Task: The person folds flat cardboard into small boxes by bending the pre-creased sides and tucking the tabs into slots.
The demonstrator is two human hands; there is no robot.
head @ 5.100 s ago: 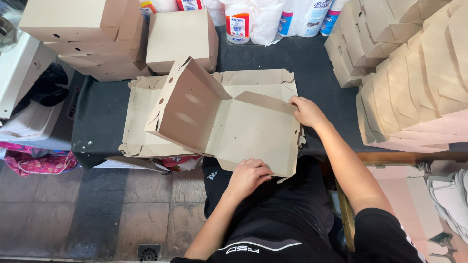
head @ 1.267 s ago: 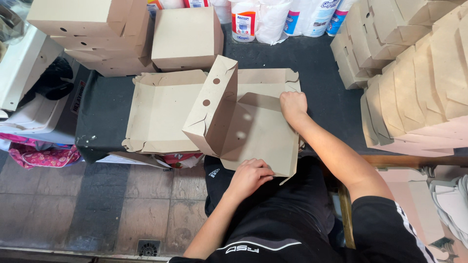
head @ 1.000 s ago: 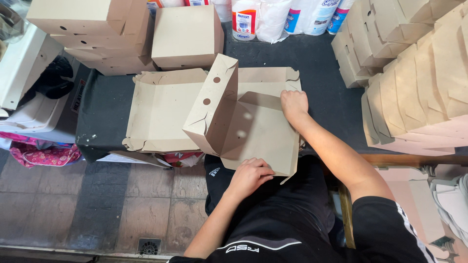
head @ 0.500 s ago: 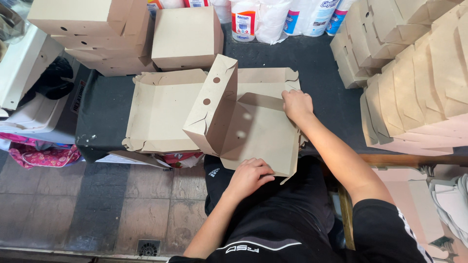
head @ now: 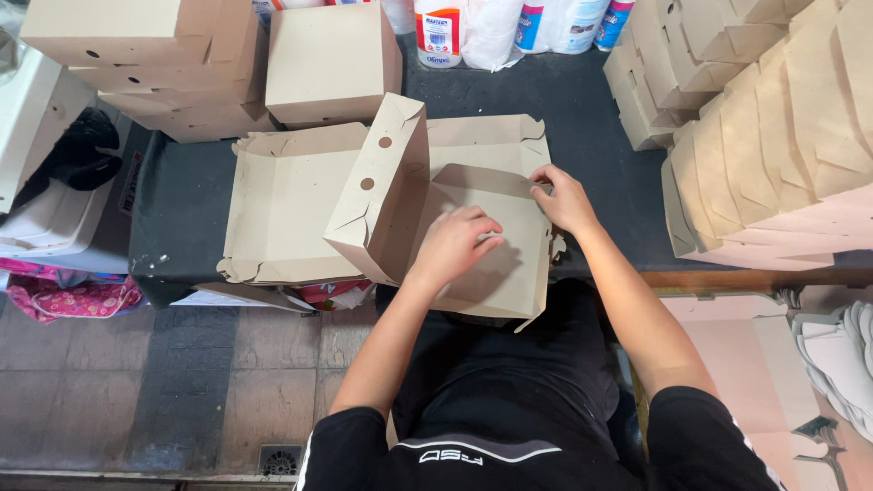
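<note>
Folding step in hand: a flat panel of the half-formed brown cardboard box is pressed under the left hand, fingers loosely spread, nothing gripped. The panel's far edge is pinched by the right hand. A perforated side wall stands just left of the left hand. Judged next: the panel needs creasing and its tabs tucking.

A half-folded tan cardboard box is lying under both hands. Closed tan boxes are sitting beyond the left hand, flat tan blanks are leaning right of the right hand, and white wrapped rolls with red and blue labels are standing farthest off.
</note>
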